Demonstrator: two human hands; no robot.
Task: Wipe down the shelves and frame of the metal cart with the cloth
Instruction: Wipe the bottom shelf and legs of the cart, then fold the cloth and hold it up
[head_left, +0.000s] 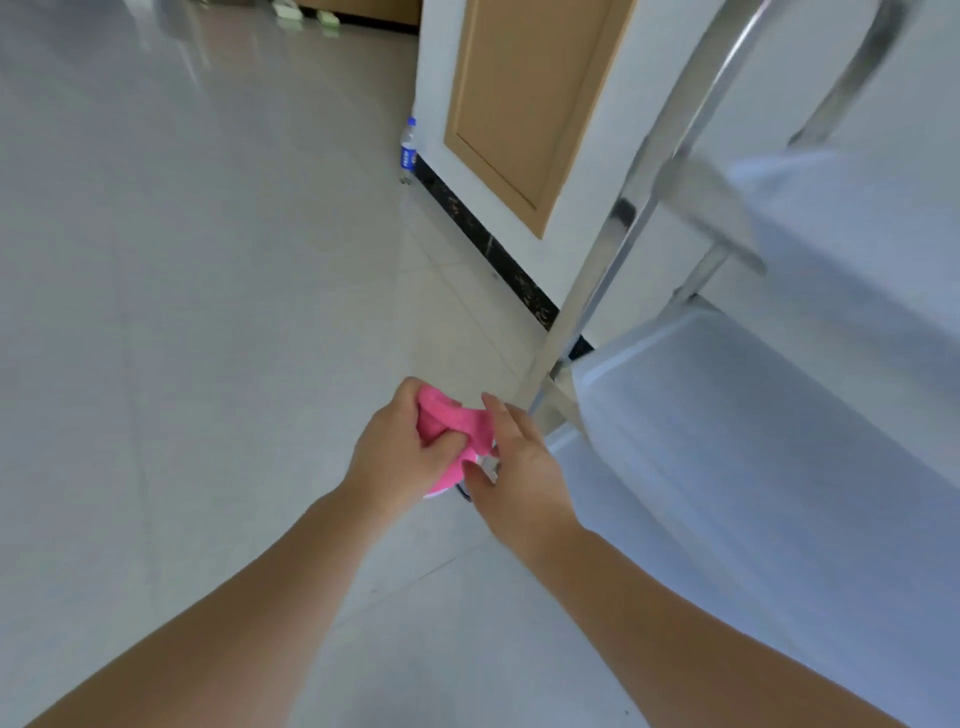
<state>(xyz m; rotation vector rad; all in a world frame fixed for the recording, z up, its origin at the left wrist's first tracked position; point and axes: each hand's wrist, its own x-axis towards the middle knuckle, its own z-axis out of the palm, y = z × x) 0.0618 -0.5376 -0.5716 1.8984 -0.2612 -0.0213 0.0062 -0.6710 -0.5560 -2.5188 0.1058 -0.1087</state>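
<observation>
I see the metal cart (779, 415) at right on the tiled floor (208, 312), its lower shelf (753, 441) beside my hands. My left hand (400, 452) grips the pink cloth (457, 421) at the cart's near leg (571, 317); my right hand (524, 467) lies open-fingered against the cloth.

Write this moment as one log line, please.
left hand: grips bunched pink cloth | right hand: at cloth, low by shiny metal cart's leg | shelves: untouched

Glossy pale tiled floor (208, 312) – white wall (587, 244) (dark skirting), tan wooden panel (519, 104).
</observation>
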